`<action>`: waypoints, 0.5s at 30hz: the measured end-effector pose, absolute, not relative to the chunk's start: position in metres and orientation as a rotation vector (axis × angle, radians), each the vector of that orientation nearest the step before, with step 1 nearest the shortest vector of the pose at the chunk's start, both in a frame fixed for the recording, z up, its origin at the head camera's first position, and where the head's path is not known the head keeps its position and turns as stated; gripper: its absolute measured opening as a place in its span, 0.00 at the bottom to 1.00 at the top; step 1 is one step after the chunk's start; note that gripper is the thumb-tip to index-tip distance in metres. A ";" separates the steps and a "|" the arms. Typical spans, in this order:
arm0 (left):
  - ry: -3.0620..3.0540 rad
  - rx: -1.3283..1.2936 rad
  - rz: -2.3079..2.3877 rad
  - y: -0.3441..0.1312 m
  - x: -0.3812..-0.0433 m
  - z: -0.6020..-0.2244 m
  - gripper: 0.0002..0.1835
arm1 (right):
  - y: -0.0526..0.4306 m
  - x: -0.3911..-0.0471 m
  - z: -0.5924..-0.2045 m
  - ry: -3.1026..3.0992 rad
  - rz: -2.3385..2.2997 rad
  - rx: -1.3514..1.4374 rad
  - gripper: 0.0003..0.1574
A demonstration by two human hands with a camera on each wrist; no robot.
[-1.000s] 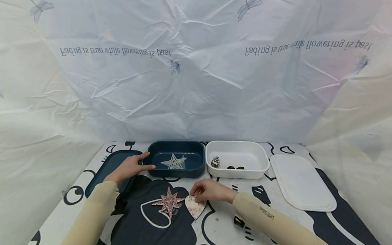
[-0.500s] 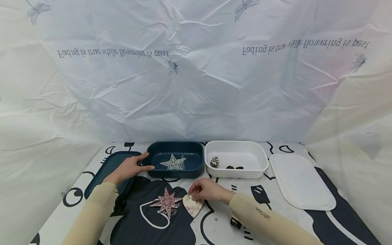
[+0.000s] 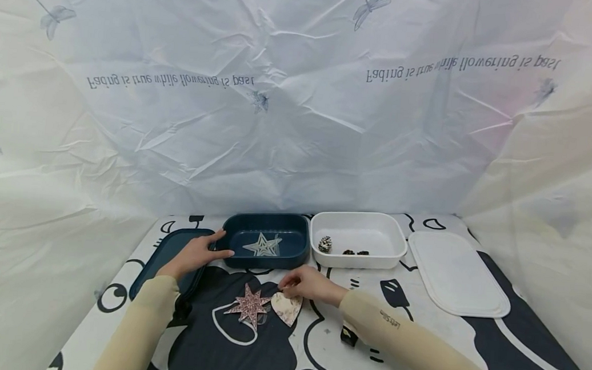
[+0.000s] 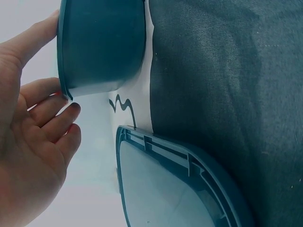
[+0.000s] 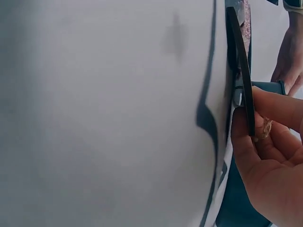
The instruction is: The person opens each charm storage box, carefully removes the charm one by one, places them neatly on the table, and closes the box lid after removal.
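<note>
Heart ornament [image 3: 286,309] pinched in your right hand [image 3: 311,284] beside the pink star [image 3: 248,305]; your left hand [image 3: 194,256] rests, fingers relaxed, on the blue box [image 3: 275,262].

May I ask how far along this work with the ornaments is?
Seemingly done: the silver star lies in the blue box, the pinecone and two small dark pieces in the white box. In hand: the heart, pinched by the right hand, outside both boxes. Probably left: the pink star on the cloth, then perhaps closing, as the blue lid and white lid lie off the boxes.
</note>
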State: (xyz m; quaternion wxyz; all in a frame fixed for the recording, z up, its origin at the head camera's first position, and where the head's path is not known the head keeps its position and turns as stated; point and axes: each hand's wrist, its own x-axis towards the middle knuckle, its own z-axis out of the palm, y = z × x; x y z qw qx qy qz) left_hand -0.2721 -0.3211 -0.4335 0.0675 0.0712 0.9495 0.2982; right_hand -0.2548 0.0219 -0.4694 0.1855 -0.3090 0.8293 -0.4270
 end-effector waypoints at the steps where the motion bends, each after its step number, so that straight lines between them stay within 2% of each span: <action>1: 2.861 0.217 0.896 -0.321 -0.273 -0.433 0.51 | 0.022 -0.255 -0.470 2.339 -1.204 -0.868 0.10; 15: 2.874 0.207 0.849 -0.320 -0.273 -0.432 0.52 | 0.021 -0.252 -0.464 2.453 -1.043 -0.960 0.09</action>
